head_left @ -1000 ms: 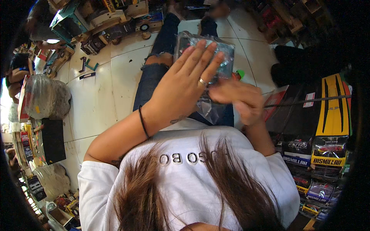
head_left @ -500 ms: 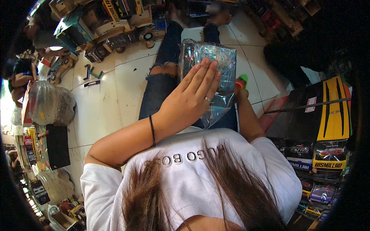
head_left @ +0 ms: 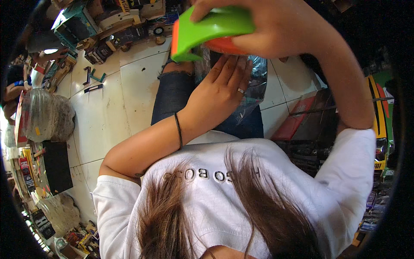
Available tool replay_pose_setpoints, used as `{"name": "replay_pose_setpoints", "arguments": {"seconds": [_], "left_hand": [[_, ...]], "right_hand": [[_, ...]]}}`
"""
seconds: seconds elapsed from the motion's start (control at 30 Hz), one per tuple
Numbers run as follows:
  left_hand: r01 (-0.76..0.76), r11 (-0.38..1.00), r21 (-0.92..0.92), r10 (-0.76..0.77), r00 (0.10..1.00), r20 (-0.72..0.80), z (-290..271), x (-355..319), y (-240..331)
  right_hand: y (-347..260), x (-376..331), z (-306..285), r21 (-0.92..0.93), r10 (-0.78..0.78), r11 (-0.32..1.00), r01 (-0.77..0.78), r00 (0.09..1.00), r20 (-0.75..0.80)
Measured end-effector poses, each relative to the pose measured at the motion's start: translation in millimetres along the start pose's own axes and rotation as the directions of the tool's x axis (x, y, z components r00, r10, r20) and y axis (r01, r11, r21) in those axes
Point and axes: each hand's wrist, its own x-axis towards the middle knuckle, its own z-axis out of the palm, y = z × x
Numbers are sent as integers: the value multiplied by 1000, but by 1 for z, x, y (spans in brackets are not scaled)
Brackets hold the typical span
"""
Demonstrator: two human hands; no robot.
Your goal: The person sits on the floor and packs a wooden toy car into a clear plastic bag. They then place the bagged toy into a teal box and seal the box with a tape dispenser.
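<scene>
My left hand (head_left: 222, 88) lies flat with fingers stretched out, pressing on a package wrapped in clear plastic (head_left: 258, 80) on my lap. Loose plastic wrap sticks out at its near side. My right hand (head_left: 280, 32) is raised above the package and grips a green and orange tape dispenser (head_left: 215, 28), its fingers wrapped round the body. The dispenser covers the far part of the package and the tips of my left fingers. Whether its tape touches the wrap cannot be seen.
Small wooden and coloured pieces (head_left: 95, 80) lie on the tiled floor (head_left: 129, 90) to the left. Toy-truck bodies (head_left: 125, 32) stand along the far left. Plastic-wrapped bundles (head_left: 49, 114) sit at the left edge. Black and yellow panels (head_left: 376, 125) are at the right.
My right hand has come up from beside my right leg with the tape dispenser and is now over the package. My left hand stays flat on the package.
</scene>
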Motion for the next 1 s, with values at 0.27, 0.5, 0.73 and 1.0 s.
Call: {"name": "replay_pose_setpoints", "arguments": {"seconds": [0.27, 0.5, 0.73, 1.0], "left_hand": [[10, 1000, 15, -10, 1000, 9, 4, -3, -4], [7, 997, -75, -6, 1000, 9, 3, -4, -5], [-5, 1000, -18, 5, 1000, 14, 0, -4, -6], [-20, 1000, -2, 20, 1000, 23, 2, -3, -5]], "right_hand": [[-26, 46, -43, -236, 215, 967, -94, 801, 559], [-14, -17, -38, -212, 222, 964, -161, 927, 303], [12, -32, -76, -291, 153, 947, -136, 988, 35], [16, -10, -56, -43, 37, 998, -38, 999, -24]]}}
